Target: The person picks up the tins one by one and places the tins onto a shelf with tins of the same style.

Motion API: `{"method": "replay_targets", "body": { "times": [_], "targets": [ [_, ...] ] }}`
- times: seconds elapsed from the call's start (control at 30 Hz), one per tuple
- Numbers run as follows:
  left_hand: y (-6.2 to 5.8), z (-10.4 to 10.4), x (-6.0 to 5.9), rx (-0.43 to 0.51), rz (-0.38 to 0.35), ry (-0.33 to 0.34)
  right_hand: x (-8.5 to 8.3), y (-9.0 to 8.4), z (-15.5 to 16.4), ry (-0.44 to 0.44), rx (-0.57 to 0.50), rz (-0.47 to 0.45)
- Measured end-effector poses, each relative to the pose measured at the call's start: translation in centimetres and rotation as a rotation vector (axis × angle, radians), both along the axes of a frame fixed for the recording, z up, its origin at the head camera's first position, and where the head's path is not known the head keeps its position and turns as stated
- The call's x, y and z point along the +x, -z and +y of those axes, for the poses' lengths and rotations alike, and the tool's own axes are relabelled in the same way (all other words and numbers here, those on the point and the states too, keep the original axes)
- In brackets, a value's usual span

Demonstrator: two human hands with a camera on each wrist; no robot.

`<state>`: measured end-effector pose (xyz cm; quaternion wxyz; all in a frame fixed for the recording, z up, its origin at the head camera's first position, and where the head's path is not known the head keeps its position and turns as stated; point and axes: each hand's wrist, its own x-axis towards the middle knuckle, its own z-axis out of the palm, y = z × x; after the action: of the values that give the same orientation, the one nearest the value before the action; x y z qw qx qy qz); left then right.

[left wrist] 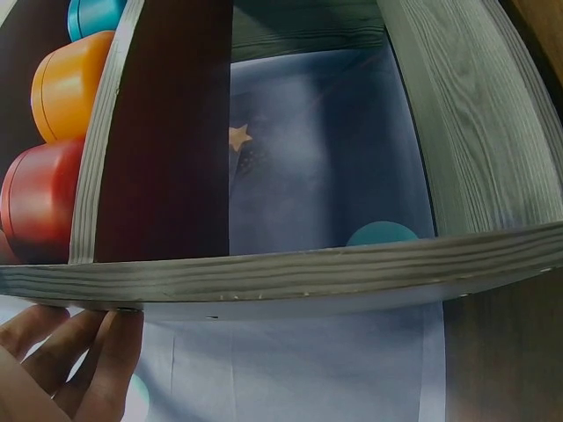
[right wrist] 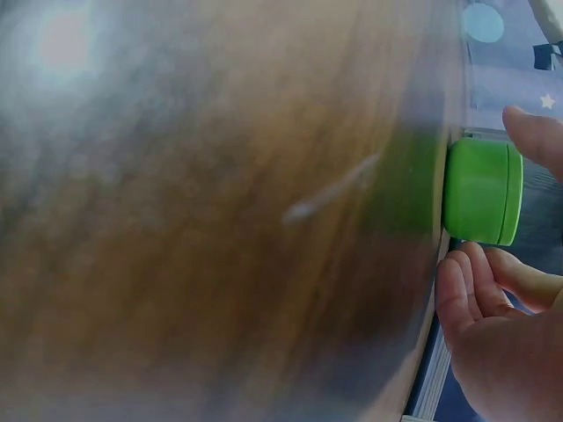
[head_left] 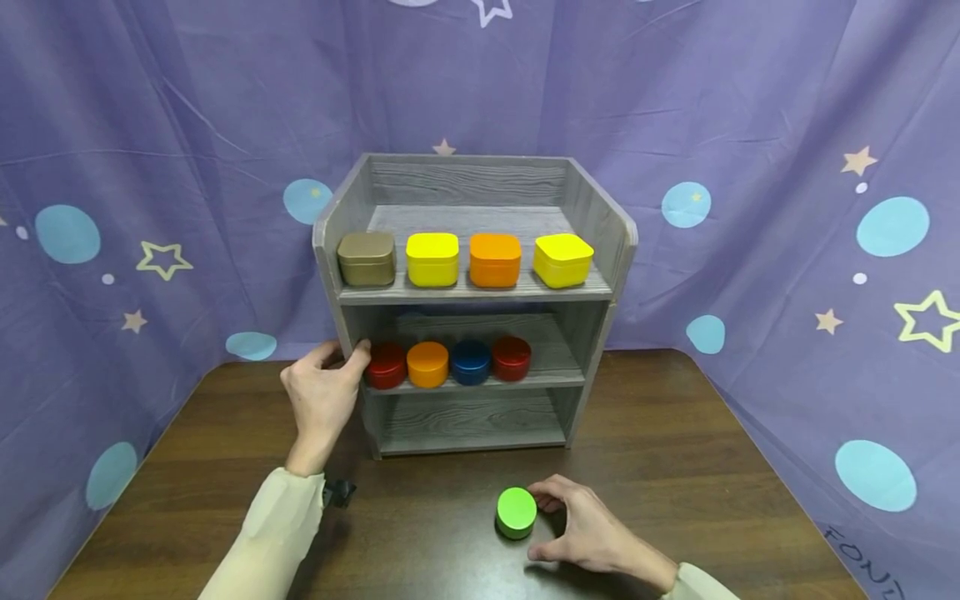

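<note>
At the left side panel of a grey wooden shelf [head_left: 474,297], my left hand [head_left: 324,392] pinches the panel at middle-shelf height. In the left wrist view its fingers [left wrist: 110,360] press the panel's outer face, while the thumb lies by the front edge, close to a red round tin [head_left: 387,367]. A green round tin [head_left: 516,512] stands upright on the table in front of the shelf. My right hand [head_left: 581,529] is just right of this tin, thumb and fingers spread around its side with a gap showing between; the right wrist view shows loosely bent fingertips [right wrist: 475,281] near it.
On the middle shelf, an orange tin [head_left: 427,365], a blue tin [head_left: 470,363] and another red tin [head_left: 511,359] continue the row. Square tins in bronze [head_left: 367,259], yellow [head_left: 432,260] and orange [head_left: 495,261] line the top shelf, plus another yellow one [head_left: 563,261]. A purple curtain [head_left: 750,100] hangs behind.
</note>
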<state>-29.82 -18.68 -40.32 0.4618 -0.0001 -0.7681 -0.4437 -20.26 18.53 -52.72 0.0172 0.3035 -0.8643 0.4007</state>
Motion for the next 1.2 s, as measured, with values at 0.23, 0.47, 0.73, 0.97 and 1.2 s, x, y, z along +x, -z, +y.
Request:
{"method": "replay_targets", "body": {
  "times": [0.23, 0.47, 0.73, 0.97, 1.2],
  "targets": [
    [0.1, 0.0, 0.0, 0.006, -0.004, 0.007, -0.4, 0.1, -0.6, 0.009, 0.047, 0.014],
    [0.0, 0.0, 0.0, 0.002, 0.003, 0.015, -0.9, 0.0, -1.1, -0.014, 0.059, 0.008],
    [0.0, -0.1, -0.1, -0.009, 0.018, 0.005, -1.7, -0.1, -1.3, -0.044, 0.041, 0.014],
    [0.0, -0.1, -0.1, -0.011, 0.020, 0.002, -1.8, 0.0, -1.5, -0.042, 0.045, 0.011],
    [0.0, -0.1, -0.1, -0.014, 0.020, 0.003, -1.7, -0.2, -1.5, -0.020, 0.039, -0.029]
  ]
}}
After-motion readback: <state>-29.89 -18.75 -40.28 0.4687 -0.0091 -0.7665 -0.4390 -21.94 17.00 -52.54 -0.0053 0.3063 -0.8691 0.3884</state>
